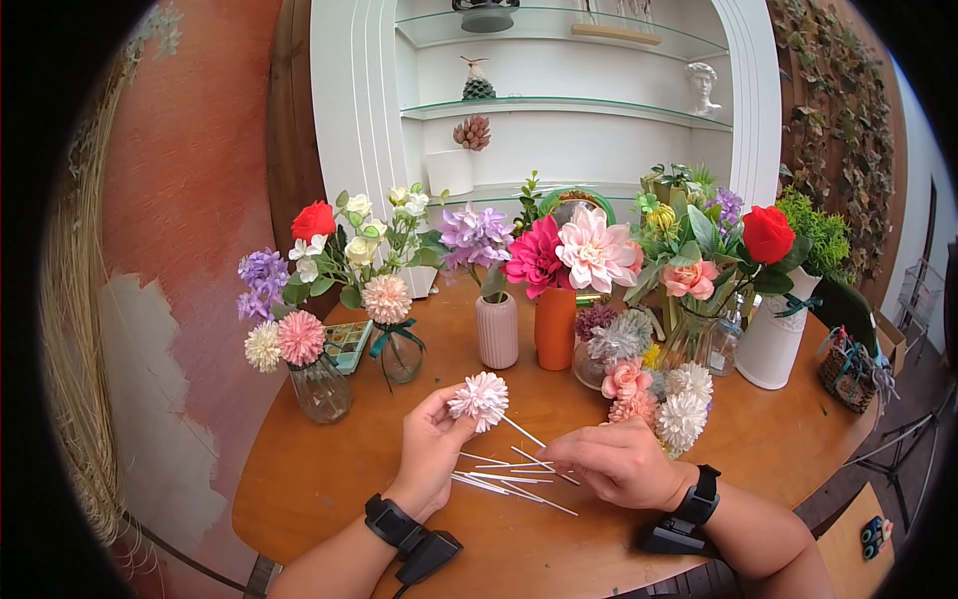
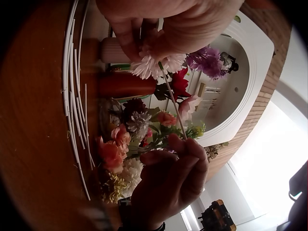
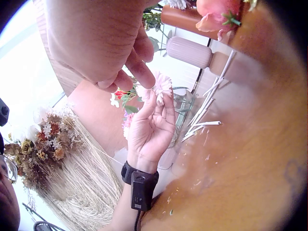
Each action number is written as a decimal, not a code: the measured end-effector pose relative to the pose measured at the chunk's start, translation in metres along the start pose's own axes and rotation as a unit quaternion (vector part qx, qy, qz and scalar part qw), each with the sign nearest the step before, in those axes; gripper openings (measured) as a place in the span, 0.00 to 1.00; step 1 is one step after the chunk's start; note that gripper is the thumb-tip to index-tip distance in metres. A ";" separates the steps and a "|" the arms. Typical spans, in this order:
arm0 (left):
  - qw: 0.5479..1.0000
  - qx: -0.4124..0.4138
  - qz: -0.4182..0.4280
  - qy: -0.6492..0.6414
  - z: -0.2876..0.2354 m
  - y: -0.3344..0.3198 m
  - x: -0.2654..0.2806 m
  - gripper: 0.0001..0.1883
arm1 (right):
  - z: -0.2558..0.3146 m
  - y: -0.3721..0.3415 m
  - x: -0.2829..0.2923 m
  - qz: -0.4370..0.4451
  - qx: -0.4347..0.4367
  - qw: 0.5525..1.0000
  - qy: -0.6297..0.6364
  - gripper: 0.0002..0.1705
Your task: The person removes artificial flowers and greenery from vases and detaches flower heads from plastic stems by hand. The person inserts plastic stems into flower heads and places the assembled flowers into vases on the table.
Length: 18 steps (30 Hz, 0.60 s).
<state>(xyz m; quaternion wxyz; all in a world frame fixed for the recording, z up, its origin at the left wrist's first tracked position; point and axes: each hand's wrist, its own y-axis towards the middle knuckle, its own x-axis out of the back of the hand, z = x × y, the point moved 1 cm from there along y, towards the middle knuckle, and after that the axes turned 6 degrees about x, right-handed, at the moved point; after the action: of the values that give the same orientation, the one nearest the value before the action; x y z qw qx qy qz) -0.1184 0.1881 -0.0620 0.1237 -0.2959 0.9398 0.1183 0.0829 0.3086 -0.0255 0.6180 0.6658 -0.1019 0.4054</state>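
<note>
A pale pink artificial flower [image 1: 479,400] with a round, many-petalled head is held up in my left hand [image 1: 431,449], which pinches it by the head between thumb and fingers. From its underside a thin white stick [image 2: 173,102] runs out as a stem. My right hand [image 1: 621,461] pinches the far end of that stick with thumb and fingertips, as the left wrist view shows. Below the hands, several loose white sticks [image 1: 499,483] lie scattered on the wooden table [image 1: 369,454]. In the right wrist view the flower overlaps the right fingers.
Glass vases [image 1: 321,391] of flowers stand at the left. A ribbed pink vase [image 1: 497,334] and an orange vase [image 1: 555,329] are behind the hands. White and peach flower heads [image 1: 685,414] lie beside the right hand. A white pitcher [image 1: 773,344] stands further right.
</note>
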 end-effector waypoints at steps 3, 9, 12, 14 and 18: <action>1.000 0.001 0.000 0.001 0.000 0.000 0.000 0.18 | 0.000 0.000 0.000 0.000 0.000 1.000 0.000 0.17; 1.000 0.000 -0.001 0.002 0.001 0.001 0.001 0.18 | 0.000 0.000 0.000 0.000 0.001 1.000 -0.001 0.18; 1.000 0.000 0.002 0.003 0.000 0.000 0.001 0.18 | 0.000 0.000 0.000 0.002 0.002 1.000 -0.001 0.18; 1.000 0.000 0.003 -0.001 0.001 0.000 0.001 0.18 | 0.000 0.000 0.000 0.002 0.002 1.000 -0.001 0.18; 1.000 0.001 0.002 -0.002 0.001 0.001 0.001 0.18 | 0.001 0.000 0.001 0.002 -0.001 1.000 0.000 0.18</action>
<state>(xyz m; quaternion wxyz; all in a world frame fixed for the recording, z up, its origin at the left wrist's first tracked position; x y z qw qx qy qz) -0.1193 0.1884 -0.0631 0.1260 -0.2941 0.9401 0.1178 0.0833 0.3082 -0.0248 0.6179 0.6648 -0.1036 0.4068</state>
